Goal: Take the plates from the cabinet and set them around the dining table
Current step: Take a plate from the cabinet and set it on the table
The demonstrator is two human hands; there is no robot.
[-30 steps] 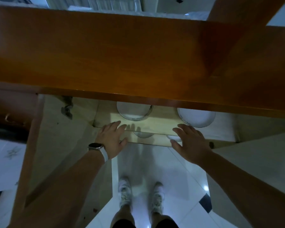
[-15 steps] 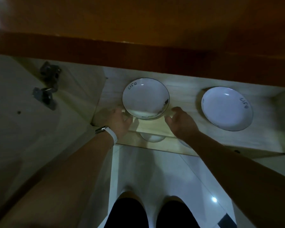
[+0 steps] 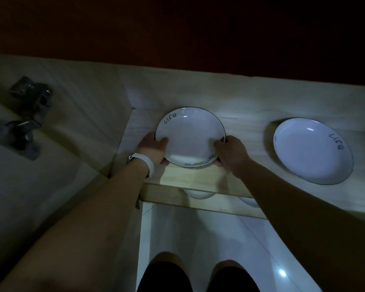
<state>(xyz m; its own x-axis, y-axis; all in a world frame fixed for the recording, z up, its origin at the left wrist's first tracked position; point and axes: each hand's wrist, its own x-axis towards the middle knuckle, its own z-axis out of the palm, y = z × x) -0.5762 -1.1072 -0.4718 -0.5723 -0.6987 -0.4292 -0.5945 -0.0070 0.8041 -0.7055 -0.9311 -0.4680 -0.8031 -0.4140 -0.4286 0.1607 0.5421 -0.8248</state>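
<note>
Both hands have closed on the white plate [image 3: 190,133] since the earlier frame, when they sat open just short of its near rim. The left hand [image 3: 153,147] now grips the plate's left edge, thumb over the rim and fingers beneath. The right hand [image 3: 230,151] grips the right edge in the same way. The plate sits between the two hands on the upper cabinet shelf [image 3: 198,175]; whether it has lifted clear of the shelf cannot be told. A white wristband [image 3: 144,163] is on the left wrist. A second plate [image 3: 312,150] lies on the same shelf, well to the right of the right hand, untouched and unmoved. Below the hands, rims of further plates [image 3: 199,194] show under the shelf edge. A metal door hinge [image 3: 23,119] stands far left of the left hand. The view has drawn closer to the shelf.
</note>
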